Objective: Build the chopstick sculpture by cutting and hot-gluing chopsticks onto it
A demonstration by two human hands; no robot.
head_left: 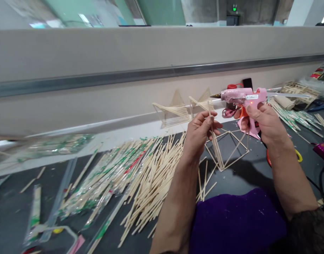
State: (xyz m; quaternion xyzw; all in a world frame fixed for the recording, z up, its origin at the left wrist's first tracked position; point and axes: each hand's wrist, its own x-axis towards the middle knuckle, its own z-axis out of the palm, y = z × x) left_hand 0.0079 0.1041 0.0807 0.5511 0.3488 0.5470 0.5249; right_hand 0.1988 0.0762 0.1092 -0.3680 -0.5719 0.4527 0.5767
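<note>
Here, item by item: one left hand [200, 128], thumb and fingers closed in a pinch about a slender wooden stick [209, 107], its upper end projecting above the fingertips; whether its lower end meets the frame behind cannot be told. One right hand [268, 123], curled firmly round the handle of a pink glue gun [236, 95], fingers at the orange trigger [243, 112]. The gun's dark nozzle [216, 96] points toward the left hand, close to the top of the stick; contact between them is unclear. A clear glue stick [289, 94] extends from the gun's rear. One angular stick frame [236, 161], standing on the dark tabletop [257, 173], below and between the hands, partly hidden by the left. Two finished-looking models [175, 113] with fanned sticks, set side by side against the pale partition [111, 98], the farther partly behind the left hand's stick. One heap of loose sticks [156, 180], left of the left forearm, several lying crosswise. Beside it, sticks in clear plastic packets [103, 176] with green markings. At the far right, further packets [297, 114] and a purple device [323, 151], cut by the picture's edge. Nearest the wearer, a deep purple cloth [238, 222].
</note>
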